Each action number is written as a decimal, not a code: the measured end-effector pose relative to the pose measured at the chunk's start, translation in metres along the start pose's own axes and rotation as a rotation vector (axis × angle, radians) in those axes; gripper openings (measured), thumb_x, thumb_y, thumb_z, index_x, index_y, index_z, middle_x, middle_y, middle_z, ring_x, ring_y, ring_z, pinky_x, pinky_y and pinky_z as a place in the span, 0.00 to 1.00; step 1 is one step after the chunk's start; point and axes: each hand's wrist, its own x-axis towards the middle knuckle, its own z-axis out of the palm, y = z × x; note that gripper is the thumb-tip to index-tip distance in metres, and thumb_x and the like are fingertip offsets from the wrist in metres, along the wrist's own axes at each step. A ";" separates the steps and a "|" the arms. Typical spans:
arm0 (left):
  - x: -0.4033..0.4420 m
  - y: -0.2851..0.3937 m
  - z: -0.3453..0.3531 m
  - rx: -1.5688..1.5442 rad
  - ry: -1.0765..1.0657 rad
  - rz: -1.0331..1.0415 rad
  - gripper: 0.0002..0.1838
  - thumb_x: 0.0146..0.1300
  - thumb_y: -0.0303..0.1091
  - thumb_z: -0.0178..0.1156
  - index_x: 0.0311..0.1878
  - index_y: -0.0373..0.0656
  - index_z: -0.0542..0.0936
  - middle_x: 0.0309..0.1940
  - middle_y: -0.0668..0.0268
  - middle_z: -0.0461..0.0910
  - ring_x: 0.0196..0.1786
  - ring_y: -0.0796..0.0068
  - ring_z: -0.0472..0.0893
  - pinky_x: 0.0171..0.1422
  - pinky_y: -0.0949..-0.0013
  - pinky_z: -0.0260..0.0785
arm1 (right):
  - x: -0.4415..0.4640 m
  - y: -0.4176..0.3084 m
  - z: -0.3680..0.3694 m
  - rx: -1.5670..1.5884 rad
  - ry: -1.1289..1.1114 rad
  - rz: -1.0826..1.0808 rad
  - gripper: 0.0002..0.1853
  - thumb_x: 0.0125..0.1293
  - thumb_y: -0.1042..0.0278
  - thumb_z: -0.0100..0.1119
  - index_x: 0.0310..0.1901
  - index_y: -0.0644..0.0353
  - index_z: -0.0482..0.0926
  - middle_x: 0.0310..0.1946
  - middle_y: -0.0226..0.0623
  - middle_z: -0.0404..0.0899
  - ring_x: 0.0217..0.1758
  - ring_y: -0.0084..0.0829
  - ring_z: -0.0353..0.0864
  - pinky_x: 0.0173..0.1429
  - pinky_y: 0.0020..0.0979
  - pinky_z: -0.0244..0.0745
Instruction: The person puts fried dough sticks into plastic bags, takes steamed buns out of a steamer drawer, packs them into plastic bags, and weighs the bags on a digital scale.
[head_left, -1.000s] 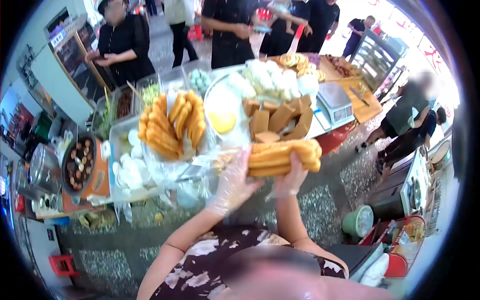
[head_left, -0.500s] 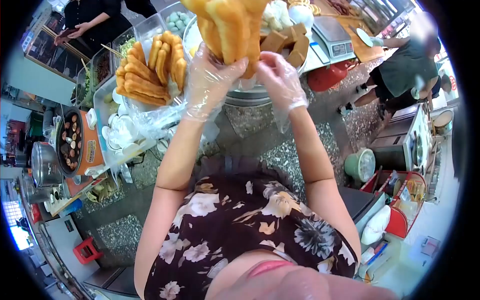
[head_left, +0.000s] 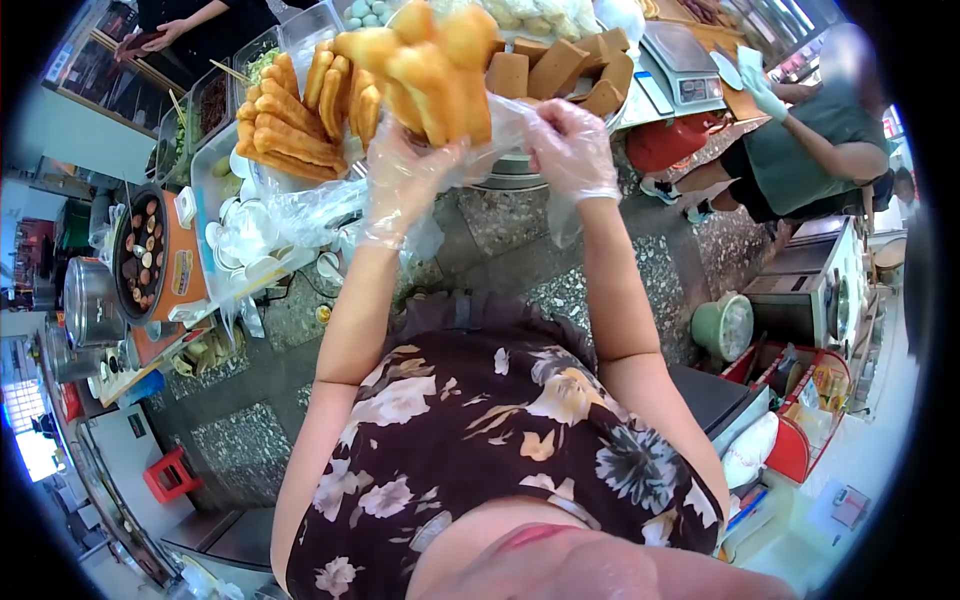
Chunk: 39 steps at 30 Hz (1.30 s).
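Both hands wear clear plastic gloves. My left hand (head_left: 405, 180) grips the lower end of a bunch of golden fried dough sticks (head_left: 430, 75), held upright over the counter edge. To the right, my right hand (head_left: 570, 150) has its fingers pinched on a clear plastic bag (head_left: 505, 125) that stretches toward the dough sticks. More fried dough sticks (head_left: 290, 125) are piled at the left, beside crumpled clear plastic (head_left: 320, 205). Brown blocks (head_left: 555, 70) lie on a round tray behind my right hand.
A pot of eggs (head_left: 140, 255) stands at the far left. A scale (head_left: 685, 65) and a red container (head_left: 665, 145) are at the right. A person in a dark green apron (head_left: 810, 165) stands beyond. A green bucket (head_left: 722, 328) is on the floor.
From level, the dough sticks have been turned upright and moved left. My right hand has left them and drawn the bag out to the right. The person at the right has raised a gloved hand.
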 end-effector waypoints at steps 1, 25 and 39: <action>-0.003 -0.004 -0.002 0.106 -0.053 -0.028 0.27 0.50 0.28 0.69 0.53 0.33 0.70 0.44 0.59 0.80 0.44 0.73 0.81 0.49 0.70 0.74 | -0.005 -0.014 -0.002 0.127 -0.055 0.076 0.05 0.62 0.71 0.58 0.33 0.63 0.79 0.21 0.28 0.76 0.21 0.15 0.72 0.25 0.23 0.68; -0.027 0.014 -0.038 0.391 -0.382 0.001 0.17 0.65 0.23 0.44 0.57 0.41 0.67 0.28 0.66 0.76 0.35 0.78 0.76 0.44 0.71 0.69 | -0.012 0.078 0.002 -0.922 0.035 -0.170 0.11 0.61 0.64 0.51 0.28 0.61 0.77 0.28 0.49 0.80 0.33 0.49 0.81 0.41 0.47 0.77; -0.094 0.012 -0.056 -0.122 -0.170 -0.360 0.16 0.65 0.28 0.53 0.56 0.40 0.68 0.32 0.66 0.78 0.38 0.78 0.77 0.50 0.73 0.68 | -0.033 0.073 0.011 0.886 -0.820 0.484 0.11 0.61 0.60 0.59 0.33 0.59 0.77 0.28 0.27 0.75 0.30 0.21 0.73 0.33 0.21 0.68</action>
